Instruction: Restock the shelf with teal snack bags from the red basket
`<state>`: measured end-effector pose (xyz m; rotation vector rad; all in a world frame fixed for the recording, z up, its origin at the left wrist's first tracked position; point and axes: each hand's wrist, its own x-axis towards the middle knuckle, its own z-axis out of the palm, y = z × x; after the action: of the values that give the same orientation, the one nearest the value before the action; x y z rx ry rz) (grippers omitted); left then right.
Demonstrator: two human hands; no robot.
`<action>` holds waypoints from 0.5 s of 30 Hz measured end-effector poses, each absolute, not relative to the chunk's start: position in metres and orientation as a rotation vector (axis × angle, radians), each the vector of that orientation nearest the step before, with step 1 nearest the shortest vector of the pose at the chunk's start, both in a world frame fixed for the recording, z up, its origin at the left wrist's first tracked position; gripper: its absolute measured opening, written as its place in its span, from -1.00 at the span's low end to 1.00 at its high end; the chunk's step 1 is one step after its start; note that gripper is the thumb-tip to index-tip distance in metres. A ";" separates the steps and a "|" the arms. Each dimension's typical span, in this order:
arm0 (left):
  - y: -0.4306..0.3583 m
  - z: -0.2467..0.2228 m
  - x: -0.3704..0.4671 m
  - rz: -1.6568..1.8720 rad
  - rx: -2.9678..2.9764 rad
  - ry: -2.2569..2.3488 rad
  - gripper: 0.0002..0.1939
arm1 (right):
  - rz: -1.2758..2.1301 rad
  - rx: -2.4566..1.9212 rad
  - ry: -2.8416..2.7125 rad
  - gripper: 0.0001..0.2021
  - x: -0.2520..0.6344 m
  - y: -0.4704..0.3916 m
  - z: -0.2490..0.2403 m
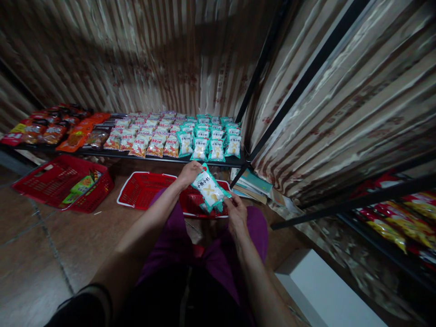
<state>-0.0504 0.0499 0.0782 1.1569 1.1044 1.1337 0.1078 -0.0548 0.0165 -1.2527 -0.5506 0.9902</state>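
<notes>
A teal and white snack bag (pixel 208 185) hangs tilted between my two hands, over a red shopping basket (pixel 145 188). My left hand (pixel 190 174) pinches its upper left corner. At the lower right edge, my right hand (pixel 236 211) is closed on the same bag. Just below it, part of another teal package (pixel 218 207) shows, mostly hidden by the held one. Beyond my hands, rows of matching teal snack bags (pixel 208 136) stand on the right end of a low black shelf (pixel 184 159).
Red and white snack bags (pixel 146 136) and orange packages (pixel 76 134) fill the shelf leftward. Another red basket (pixel 64 181) with green packets sits on the floor at left. Black metal posts (pixel 299 91) slant down at right, near stacked books (pixel 252 184) and a white box (pixel 327 290).
</notes>
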 end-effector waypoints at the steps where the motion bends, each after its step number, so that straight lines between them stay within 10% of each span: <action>1: 0.050 0.077 -0.050 1.137 1.155 1.107 -0.85 | 1.008 -1.242 -0.523 -0.59 0.107 -0.055 0.018; 15: 0.059 0.072 -0.051 1.332 1.226 1.090 -0.95 | 0.865 -1.113 -0.517 -0.71 0.106 -0.056 0.019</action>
<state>-0.0505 0.0589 0.0723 1.2263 1.0898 1.3324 0.1057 -0.0562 0.0194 -1.1129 -0.5166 0.8646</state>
